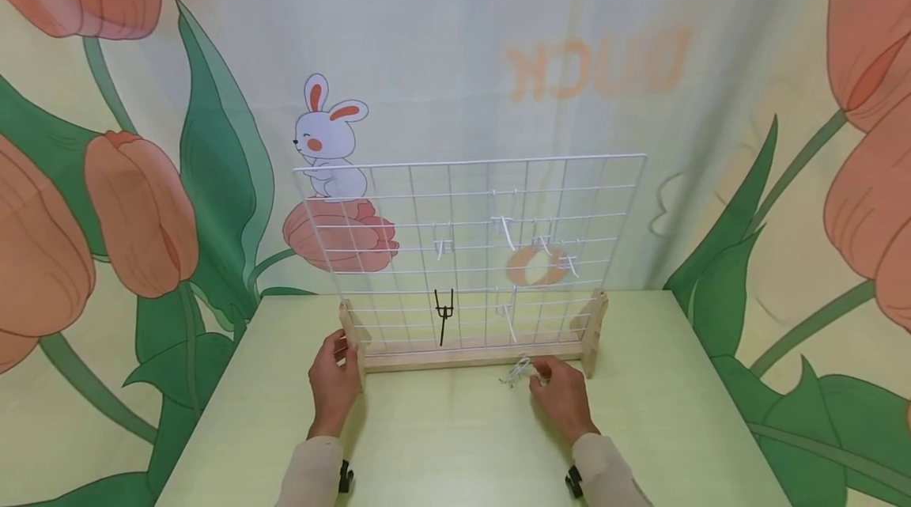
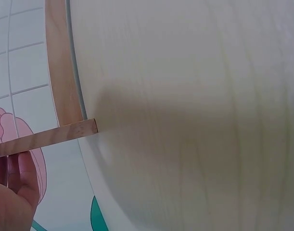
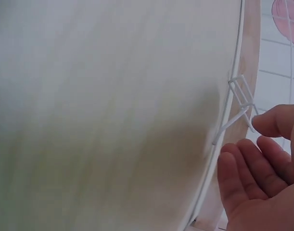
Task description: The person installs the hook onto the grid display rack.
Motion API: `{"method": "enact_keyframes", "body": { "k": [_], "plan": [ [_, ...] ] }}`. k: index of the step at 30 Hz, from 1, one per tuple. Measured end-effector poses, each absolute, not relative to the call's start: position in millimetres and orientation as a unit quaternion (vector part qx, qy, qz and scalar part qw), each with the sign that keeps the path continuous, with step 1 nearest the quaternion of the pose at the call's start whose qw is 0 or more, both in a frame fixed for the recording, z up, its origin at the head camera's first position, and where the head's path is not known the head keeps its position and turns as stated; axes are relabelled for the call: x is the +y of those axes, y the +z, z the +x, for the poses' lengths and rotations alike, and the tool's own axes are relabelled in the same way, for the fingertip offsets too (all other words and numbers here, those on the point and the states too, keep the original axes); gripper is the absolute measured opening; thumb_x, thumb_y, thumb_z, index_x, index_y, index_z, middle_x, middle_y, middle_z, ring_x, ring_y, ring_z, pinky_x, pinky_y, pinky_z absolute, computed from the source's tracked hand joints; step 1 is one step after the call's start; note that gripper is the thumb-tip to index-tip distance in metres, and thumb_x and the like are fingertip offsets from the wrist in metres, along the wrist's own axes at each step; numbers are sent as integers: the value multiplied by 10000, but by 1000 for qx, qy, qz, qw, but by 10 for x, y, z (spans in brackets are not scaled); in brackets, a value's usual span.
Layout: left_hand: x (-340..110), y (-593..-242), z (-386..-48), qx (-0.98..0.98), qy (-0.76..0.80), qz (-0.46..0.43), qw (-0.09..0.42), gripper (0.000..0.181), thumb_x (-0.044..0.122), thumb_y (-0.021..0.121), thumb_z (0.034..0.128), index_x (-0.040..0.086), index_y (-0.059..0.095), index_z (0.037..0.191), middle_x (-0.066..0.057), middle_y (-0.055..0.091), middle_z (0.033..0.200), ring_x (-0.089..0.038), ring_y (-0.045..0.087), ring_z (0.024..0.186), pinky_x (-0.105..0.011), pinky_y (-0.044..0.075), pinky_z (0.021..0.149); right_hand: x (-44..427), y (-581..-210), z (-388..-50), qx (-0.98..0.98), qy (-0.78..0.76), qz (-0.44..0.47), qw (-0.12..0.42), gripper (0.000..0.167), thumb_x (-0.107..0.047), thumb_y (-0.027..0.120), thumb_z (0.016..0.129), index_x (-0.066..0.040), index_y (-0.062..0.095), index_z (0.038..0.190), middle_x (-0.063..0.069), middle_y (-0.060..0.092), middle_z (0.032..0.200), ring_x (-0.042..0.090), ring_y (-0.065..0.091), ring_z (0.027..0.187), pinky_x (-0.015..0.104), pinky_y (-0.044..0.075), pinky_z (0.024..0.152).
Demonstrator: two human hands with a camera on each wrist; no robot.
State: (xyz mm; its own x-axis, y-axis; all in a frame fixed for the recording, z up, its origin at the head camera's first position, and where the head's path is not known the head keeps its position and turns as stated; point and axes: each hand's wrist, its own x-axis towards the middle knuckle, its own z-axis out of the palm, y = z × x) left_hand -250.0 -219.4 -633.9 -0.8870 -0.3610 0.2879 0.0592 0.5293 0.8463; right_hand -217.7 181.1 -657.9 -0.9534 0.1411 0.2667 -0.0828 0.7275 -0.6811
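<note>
A white wire grid panel [image 1: 470, 254] stands in a wooden stand [image 1: 477, 357] on the table. My left hand [image 1: 335, 372] grips the stand's left side piece; in the left wrist view its fingers [image 2: 26, 171] meet the outer face. A white wire hook [image 1: 518, 370] lies before the base bar. Beside it is my right hand [image 1: 564, 395], thumb and fingers apart; in the right wrist view the thumb tip reaches the end of the hook [image 3: 242, 98]. Whether they touch is unclear. A black hook [image 1: 444, 313] and several white hooks [image 1: 507, 232] hang on the grid.
The pale wood-grain table [image 1: 441, 444] extends around the stand. Behind it hangs a backdrop curtain [image 1: 441, 56] printed with tulips, a rabbit and lettering. The stand's right side piece [image 1: 595, 333] stands just beyond my right hand.
</note>
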Motion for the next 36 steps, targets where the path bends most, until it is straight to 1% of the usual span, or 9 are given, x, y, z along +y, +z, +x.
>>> {"method": "enact_keyframes", "body": {
  "k": [5, 8, 14, 18, 24, 31, 36],
  "plan": [
    [-2197, -6353, -2494, -847, -478, 88, 215, 352, 149, 632, 1067, 63, 602, 1407, -196, 712, 1288, -366, 716, 1167, -533, 627, 944, 1822, -6626, -2212, -919, 374, -9, 123, 194, -70, 808, 879, -57, 791, 1071, 92, 808, 1019, 272, 761, 968, 474, 618, 863],
    [-2191, -6353, -2495, -847, -478, 86, 215, 352, 149, 624, 1071, 65, 597, 1412, -192, 710, 1288, -356, 714, 1166, -522, 628, 941, 1822, -6662, -2256, -923, 370, -3, 109, 180, -78, 810, 890, -76, 794, 1069, 68, 810, 1042, 258, 766, 999, 465, 620, 894],
    [-2179, -6335, -2492, -840, -490, 77, 222, 335, 123, 639, 1059, 64, 616, 1388, -183, 722, 1242, -342, 720, 1133, -523, 634, 921, 1818, -6722, -2343, -936, 339, 4, 97, 74, -100, 810, 892, -110, 789, 962, 33, 795, 965, 236, 738, 941, 458, 604, 862],
    [-2176, -6328, -2492, -838, -493, 75, 222, 330, 127, 639, 1061, 68, 617, 1385, -180, 721, 1231, -344, 719, 1132, -528, 633, 922, 1817, -6729, -2370, -937, 337, -1, 90, 48, -113, 816, 889, -124, 788, 926, 13, 783, 937, 218, 719, 920, 454, 597, 848],
    [-2182, -6333, -2505, -841, -485, 74, 228, 332, 133, 642, 1061, 68, 617, 1386, -175, 724, 1223, -339, 724, 1124, -520, 637, 914, 1819, -6731, -2397, -934, 343, 4, 98, 68, -121, 841, 872, -154, 782, 873, -15, 772, 891, 193, 705, 890, 436, 586, 838],
    [-2181, -6318, -2488, -844, -480, 73, 229, 325, 117, 642, 1058, 52, 616, 1375, -192, 724, 1222, -355, 726, 1120, -531, 636, 909, 1811, -6753, -2425, -937, 336, 14, 93, 98, -84, 847, 861, -143, 773, 836, -19, 763, 853, 186, 698, 860, 437, 577, 827],
    [-2187, -6303, -2475, -843, -482, 79, 226, 336, 122, 647, 1056, 51, 614, 1383, -197, 724, 1230, -358, 724, 1132, -532, 635, 914, 1794, -6760, -2446, -941, 327, 10, 88, 119, -80, 844, 864, -155, 765, 816, -27, 753, 844, 162, 678, 838, 409, 568, 806]
  ]
}}
